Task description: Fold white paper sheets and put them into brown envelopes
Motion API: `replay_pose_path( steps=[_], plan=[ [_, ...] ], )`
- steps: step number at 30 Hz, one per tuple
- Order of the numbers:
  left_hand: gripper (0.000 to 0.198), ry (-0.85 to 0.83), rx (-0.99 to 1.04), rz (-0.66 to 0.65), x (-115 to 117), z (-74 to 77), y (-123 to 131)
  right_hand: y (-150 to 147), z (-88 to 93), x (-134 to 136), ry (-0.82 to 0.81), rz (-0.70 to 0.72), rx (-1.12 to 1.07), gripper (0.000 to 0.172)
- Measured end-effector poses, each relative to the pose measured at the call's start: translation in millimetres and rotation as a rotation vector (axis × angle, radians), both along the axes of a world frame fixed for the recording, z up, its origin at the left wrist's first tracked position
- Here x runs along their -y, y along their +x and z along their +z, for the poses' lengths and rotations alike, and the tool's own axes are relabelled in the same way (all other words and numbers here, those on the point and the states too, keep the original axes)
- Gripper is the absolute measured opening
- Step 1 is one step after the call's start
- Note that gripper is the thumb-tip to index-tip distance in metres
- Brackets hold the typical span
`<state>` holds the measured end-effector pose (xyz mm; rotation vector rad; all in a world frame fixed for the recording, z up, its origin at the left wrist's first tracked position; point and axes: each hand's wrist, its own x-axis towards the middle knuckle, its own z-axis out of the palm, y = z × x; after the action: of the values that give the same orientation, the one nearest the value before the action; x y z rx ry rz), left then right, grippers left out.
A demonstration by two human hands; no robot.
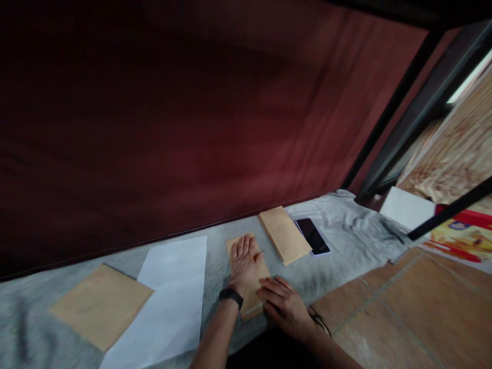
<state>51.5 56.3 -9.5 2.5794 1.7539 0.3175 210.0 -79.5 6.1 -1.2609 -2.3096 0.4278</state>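
Observation:
A narrow piece of folded brown paper (pixel 251 302) lies lengthwise before me on the grey cloth. My left hand (pixel 245 261), with a dark band at the wrist, rests flat over its upper part, fingers stretched out. Lower down, my right hand (pixel 284 305) touches the paper's right edge with its fingers extended and slightly bent. Just to the right lies a stack of folded brown paper (pixel 286 233), its corner against a phone (pixel 313 236) with a dark screen. Parts of the paper are hidden beneath my hands.
Left of my hands, a white sheet (pixel 172 297) lies partly under a square brown paper stack (pixel 103 305). A dark red panel (pixel 215 128) rises behind the grey cloth (pixel 342 220). Tiled floor (pixel 434 302), a white box (pixel 407 207) and a dark metal bar (pixel 395 107) are at right.

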Motion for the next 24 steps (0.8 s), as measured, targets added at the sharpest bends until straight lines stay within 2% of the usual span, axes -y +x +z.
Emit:
replay_pose_path(
  steps=[3, 9, 14, 24],
  plan=[
    [0.062, 0.004, -0.013, -0.019, 2.7, -2.0, -1.4, -1.5, -0.7, 0.3, 0.002, -0.025, -0.020, 0.038],
    [0.057, 0.032, -0.030, -0.199, 21.0, -6.7, -13.8, -0.2, -4.4, -1.0, -0.027, -0.028, -0.041, 0.038],
    [0.056, 0.035, -0.048, -0.279, 36.6, -8.6, -22.6, 1.0, -8.8, -2.5, -0.040, -0.030, -0.103, 0.036],
    [0.056, 0.022, -0.048, -0.307, 73.0, -15.9, -31.8, 1.0, -16.5, -7.6, -0.067, -0.079, -0.293, 0.027]
  ],
)
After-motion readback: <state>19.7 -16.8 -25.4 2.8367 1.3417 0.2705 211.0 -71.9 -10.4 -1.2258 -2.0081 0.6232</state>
